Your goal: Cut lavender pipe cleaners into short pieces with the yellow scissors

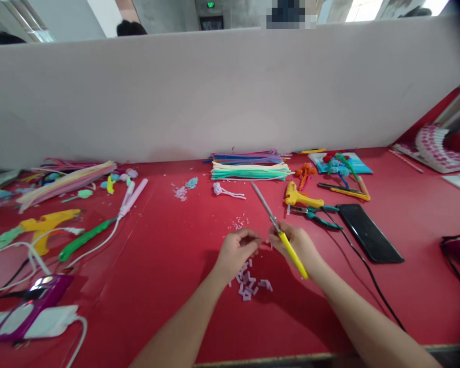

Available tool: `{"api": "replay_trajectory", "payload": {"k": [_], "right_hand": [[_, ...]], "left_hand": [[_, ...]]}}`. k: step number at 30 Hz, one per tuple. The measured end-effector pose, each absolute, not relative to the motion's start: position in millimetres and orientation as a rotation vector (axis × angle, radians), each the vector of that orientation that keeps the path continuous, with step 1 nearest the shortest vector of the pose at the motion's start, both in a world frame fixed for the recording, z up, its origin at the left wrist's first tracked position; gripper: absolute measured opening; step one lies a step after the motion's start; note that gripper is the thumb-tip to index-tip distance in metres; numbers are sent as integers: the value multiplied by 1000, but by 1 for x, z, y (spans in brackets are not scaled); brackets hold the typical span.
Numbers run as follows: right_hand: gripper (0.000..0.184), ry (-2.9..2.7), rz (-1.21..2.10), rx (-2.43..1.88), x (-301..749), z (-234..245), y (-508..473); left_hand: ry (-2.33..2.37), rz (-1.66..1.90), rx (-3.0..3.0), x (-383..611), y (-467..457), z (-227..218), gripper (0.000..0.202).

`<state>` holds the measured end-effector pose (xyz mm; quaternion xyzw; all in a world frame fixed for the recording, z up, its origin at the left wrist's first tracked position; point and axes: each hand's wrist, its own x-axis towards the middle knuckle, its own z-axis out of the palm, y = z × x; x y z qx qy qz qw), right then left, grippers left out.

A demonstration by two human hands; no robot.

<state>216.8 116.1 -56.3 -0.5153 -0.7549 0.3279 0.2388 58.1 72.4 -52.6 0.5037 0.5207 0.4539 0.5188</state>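
Observation:
My right hand is closed around yellow-handled scissors, seen edge-on with the metal blades pointing up and away to the left. Close by on its left, my left hand has thumb and fingertips pinched together; anything between them is too small to make out. Below the hands lies a loose pile of short pale-purple pieces. Tiny pale clippings are scattered just beyond my left hand. Farther back rests a small lilac bundle with thin stems.
Bundled coloured pipe cleaners lie by the white partition. To the right are a yellow glue gun, teal-handled pliers, a cable and a black phone. Leftward lie another glue gun, a green-handled tool and a power strip.

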Motion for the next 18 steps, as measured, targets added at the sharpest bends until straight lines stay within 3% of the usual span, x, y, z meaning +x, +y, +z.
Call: {"api": "replay_trajectory", "payload": {"k": [7, 11, 18], "right_hand": [[25, -2375, 598, -1728, 248, -56, 144], [27, -2456, 572, -1782, 250, -57, 146], [25, -2383, 442, -1848, 245, -57, 145]], "left_hand": [[1558, 1192, 1421, 34, 81, -46, 23], [1761, 1174, 1516, 29, 84, -53, 6], [1451, 585, 1916, 31, 73, -48, 15]]}}
